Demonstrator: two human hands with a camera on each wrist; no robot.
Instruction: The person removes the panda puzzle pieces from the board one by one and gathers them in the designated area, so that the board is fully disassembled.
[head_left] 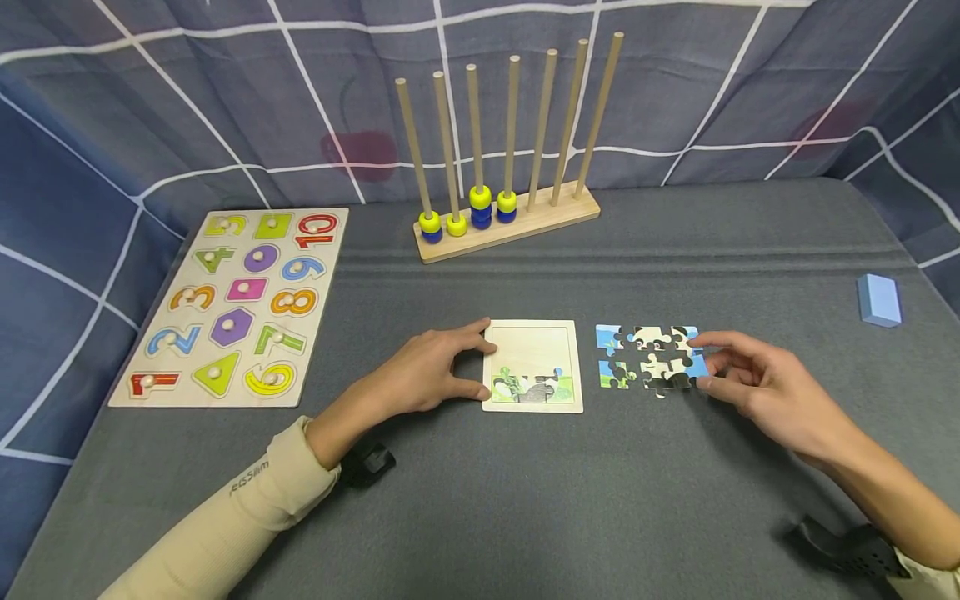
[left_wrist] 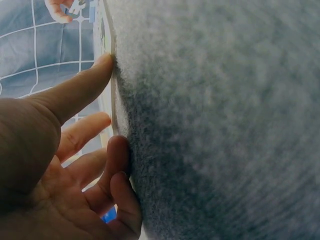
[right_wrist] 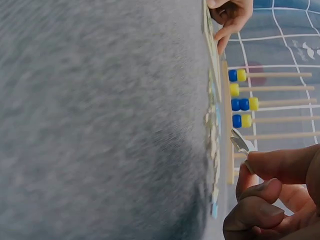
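Observation:
My left hand (head_left: 423,371) is at the left side of a wooden puzzle tray (head_left: 532,346), thumb and fingertips touching its edge. The tray's lower part shows a printed picture with green and grey patches. To its right lie several loose jigsaw pieces (head_left: 654,367) with black, white, blue and green print. Over their right end, my right hand (head_left: 765,383) pinches a puzzle piece (right_wrist: 241,141) between thumb and finger. In the right wrist view that piece is raised above the others and seen nearly edge-on.
A wooden peg stand (head_left: 517,225) with blue and yellow beads on several rods stands at the back. On the left lies a number-and-shape board (head_left: 228,321) with knobbed pieces. A light blue block (head_left: 879,300) sits at the far right. Dark cloth (head_left: 247,100) with white lines rises behind the table.

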